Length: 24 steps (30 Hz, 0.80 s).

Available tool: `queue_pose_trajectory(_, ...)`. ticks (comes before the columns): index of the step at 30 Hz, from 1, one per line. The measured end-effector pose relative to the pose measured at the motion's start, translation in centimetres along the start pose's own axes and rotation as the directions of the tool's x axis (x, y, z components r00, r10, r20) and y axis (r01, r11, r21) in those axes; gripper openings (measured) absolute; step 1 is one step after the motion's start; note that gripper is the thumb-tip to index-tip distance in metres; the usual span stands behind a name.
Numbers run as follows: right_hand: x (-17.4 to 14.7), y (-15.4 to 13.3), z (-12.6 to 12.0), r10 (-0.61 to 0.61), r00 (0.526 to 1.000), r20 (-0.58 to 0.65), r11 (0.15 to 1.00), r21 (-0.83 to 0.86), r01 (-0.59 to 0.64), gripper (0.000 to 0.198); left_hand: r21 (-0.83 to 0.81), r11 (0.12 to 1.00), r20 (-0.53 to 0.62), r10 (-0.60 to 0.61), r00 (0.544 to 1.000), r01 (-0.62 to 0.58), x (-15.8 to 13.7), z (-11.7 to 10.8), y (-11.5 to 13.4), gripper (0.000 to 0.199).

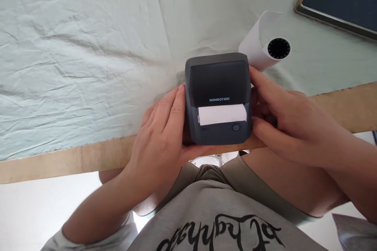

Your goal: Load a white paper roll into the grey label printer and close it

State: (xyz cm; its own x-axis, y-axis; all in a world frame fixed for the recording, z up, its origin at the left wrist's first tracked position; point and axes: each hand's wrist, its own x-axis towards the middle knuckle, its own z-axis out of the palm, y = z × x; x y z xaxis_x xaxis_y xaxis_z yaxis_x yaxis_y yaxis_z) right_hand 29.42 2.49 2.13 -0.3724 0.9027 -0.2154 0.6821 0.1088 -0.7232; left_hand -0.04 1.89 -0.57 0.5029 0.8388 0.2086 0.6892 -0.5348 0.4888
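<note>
A dark grey label printer (218, 82) marked NIIMBOT stands near the table's front edge. A strip of white label paper (222, 114) sticks out of its front slot, above a round power button (236, 127). Along the printer's left side lies my left hand (161, 129), its fingers together and its thumb below the front edge. On the other side, my right hand (282, 117) presses index finger and thumb to the casing, with the other fingers curled under. Between them, the two hands hold the printer. Just behind it lies a partly unrolled white paper roll (256, 43) with a black core.
A phone (341, 1) in a case lies at the far right. Pale green, wrinkled cloth (82, 46) covers the table, leaving a wooden front edge (67, 158) bare. My lap is right below that edge.
</note>
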Motion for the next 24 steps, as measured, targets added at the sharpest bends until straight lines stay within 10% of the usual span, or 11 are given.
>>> queue_pose_trajectory(4, 0.0, 0.0, 0.4, -0.02, 1.0, -0.019, 1.0, 0.018, 0.02, 0.089, -0.097, 0.994, -0.064, -0.055, 0.996, 0.049, -0.3, -0.3, -0.5, 0.098)
queue_pose_trajectory(8, -0.2, 0.1, 0.4, -0.052, 0.999, -0.009, 0.997, 0.061, 0.053, 0.086, -0.402, 0.904, -0.31, 0.018, 0.95, -0.149, 0.0, -0.6, -1.3, 0.076)
queue_pose_trajectory(12, -0.6, 0.8, 0.3, -0.069, 0.998, -0.009, 0.996, 0.048, 0.07, 0.084, -0.411, 0.904, -0.183, -0.21, 0.96, 0.12, 1.6, -0.6, -0.2, 0.052)
queue_pose_trajectory(18, -0.8, 1.2, 0.3, -0.085, 0.996, -0.004, 0.996, 0.015, 0.085, 0.083, -0.39, 0.911, -0.161, -0.215, 0.963, 0.138, 2.0, -1.6, 1.8, 0.024)
queue_pose_trajectory(24, -0.7, 0.6, 0.4, -0.051, 0.999, -0.009, 0.997, 0.05, 0.052, 0.084, -0.554, 0.828, -0.32, -0.117, 0.94, -0.086, 0.4, -2.0, 0.2, 0.055)
